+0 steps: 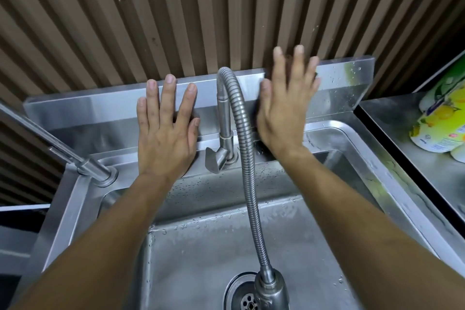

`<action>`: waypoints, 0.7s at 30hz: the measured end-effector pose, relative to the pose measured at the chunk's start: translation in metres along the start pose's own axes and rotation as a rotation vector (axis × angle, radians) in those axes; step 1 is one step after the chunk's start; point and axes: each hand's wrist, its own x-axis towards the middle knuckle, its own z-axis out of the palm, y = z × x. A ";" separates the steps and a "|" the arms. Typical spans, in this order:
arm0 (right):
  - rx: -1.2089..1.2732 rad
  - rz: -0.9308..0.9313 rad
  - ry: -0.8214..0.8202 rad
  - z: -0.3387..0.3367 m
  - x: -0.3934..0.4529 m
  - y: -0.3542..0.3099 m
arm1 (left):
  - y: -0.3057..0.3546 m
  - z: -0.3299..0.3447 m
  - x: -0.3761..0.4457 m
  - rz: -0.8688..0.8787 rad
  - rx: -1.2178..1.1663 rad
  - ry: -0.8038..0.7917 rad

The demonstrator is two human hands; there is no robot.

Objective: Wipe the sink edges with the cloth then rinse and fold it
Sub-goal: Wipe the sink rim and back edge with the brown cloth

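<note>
A stainless steel sink [392, 173] fills the lower view, its basin wet with droplets and a round drain [247, 299] at the bottom. My left hand [166, 131] is held flat with fingers spread over the back ledge and splashback, left of the tap. My right hand [286, 106] is raised with fingers apart, blurred, right of the tap against the splashback [347, 75]. Neither hand holds anything. No cloth is in view. A flexible metal faucet hose [245, 148] arcs from the tap base down to a spray head [270, 289] over the drain.
A tap lever [214, 161] sits at the faucet base. A second metal pipe [68, 153] stands at the sink's left rear corner. Yellow-green printed packages [442, 118] lie on the steel counter to the right. A ribbed brown wall rises behind.
</note>
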 end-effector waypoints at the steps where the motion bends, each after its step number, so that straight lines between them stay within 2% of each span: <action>1: -0.008 -0.077 -0.016 0.005 -0.003 -0.012 | 0.000 0.000 0.000 0.000 -0.001 0.000; 4: -0.042 -0.474 -0.134 0.012 -0.012 -0.019 | -0.001 0.000 -0.001 0.002 -0.014 0.009; 6: -0.090 -0.585 -0.154 0.004 -0.007 -0.001 | -0.002 0.000 -0.002 -0.002 -0.035 0.009; 7: -0.106 -0.545 -0.139 -0.001 -0.005 0.009 | -0.002 0.000 -0.002 -0.002 -0.042 0.010; 12: 0.018 0.036 0.019 -0.015 0.002 0.035 | -0.002 0.001 0.001 -0.019 -0.040 0.007; 15: 0.057 0.186 0.074 -0.005 0.000 0.004 | -0.002 0.003 0.000 -0.015 -0.043 0.007; 16: 0.055 0.148 0.058 -0.002 -0.004 -0.005 | -0.002 0.004 0.000 -0.013 -0.046 0.009; 18: 0.031 -0.087 -0.034 0.003 -0.016 -0.010 | -0.003 0.005 -0.001 -0.010 -0.048 0.014; 20: -0.019 -0.302 -0.087 -0.001 -0.016 0.006 | -0.003 0.006 -0.001 -0.016 -0.058 0.011; 21: -0.042 -0.335 -0.084 -0.004 -0.012 0.017 | -0.003 0.006 -0.001 -0.019 -0.066 0.004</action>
